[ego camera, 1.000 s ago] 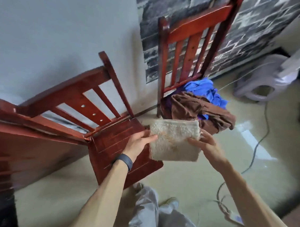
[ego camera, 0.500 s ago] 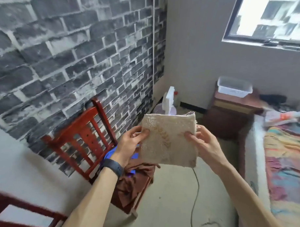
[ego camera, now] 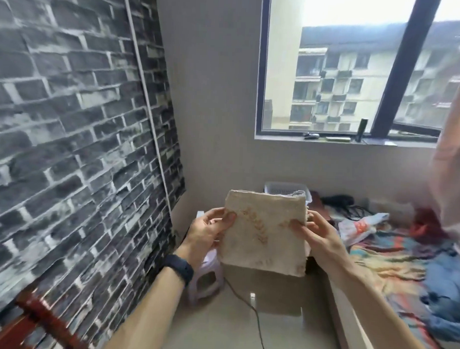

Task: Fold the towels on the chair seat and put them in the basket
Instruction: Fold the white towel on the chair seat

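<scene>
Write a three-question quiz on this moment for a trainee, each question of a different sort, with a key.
1. True or false: the folded beige towel already lies in the white basket.
2. Which wrist wears the black band? A: left. B: right. C: neither.
3. Fill in: the left hand and the right hand hold the towel by its ____ edges.

Key: 1 false, it is held up in front of the basket; 2 A; 3 side.
</scene>
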Demonstrator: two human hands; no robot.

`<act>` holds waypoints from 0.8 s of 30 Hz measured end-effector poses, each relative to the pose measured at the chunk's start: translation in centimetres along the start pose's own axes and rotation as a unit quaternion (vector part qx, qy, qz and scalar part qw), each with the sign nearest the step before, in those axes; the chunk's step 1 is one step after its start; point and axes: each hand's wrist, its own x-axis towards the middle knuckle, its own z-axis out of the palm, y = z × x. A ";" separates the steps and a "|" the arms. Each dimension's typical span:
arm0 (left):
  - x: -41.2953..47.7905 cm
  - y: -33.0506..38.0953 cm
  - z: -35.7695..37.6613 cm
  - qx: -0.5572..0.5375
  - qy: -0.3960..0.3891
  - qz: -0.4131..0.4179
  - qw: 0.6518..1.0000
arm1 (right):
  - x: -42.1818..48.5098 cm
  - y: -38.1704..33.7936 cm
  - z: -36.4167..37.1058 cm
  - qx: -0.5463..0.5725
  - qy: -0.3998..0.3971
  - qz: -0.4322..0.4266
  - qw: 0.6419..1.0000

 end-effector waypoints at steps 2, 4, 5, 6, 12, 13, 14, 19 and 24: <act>4.1 1.1 0.0 0.029 -0.027 0.005 0.999 | 3.5 0.2 -0.4 -0.002 0.009 -0.005 1.000; 8.0 2.2 0.3 0.041 -0.046 0.011 0.998 | 6.6 0.5 -0.9 -0.003 0.019 -0.014 1.000; 9.9 2.7 0.6 0.043 -0.052 0.011 0.998 | 8.2 0.7 -1.1 -0.011 0.027 -0.016 0.999; 11.8 3.0 0.9 0.045 -0.057 0.008 0.997 | 9.7 0.9 -1.3 -0.014 0.033 -0.017 0.999; 22.7 3.4 3.4 0.062 -0.086 0.001 0.994 | 18.7 2.6 -3.3 -0.025 0.059 -0.013 0.998; 24.5 3.3 3.8 0.066 -0.085 -0.002 0.994 | 20.2 3.0 -3.8 -0.028 0.061 -0.010 0.998; 26.5 3.1 4.3 0.068 -0.087 -0.006 0.994 | 21.9 3.5 -4.4 -0.028 0.062 -0.006 0.998; 37.1 2.4 7.2 0.085 -0.090 -0.003 0.992 | 31.6 6.8 -8.1 -0.043 0.062 -0.001 0.997; 48.4 1.9 11.3 0.077 -0.066 -0.017 0.995 | 42.6 10.4 -12.5 -0.042 0.048 0.014 0.998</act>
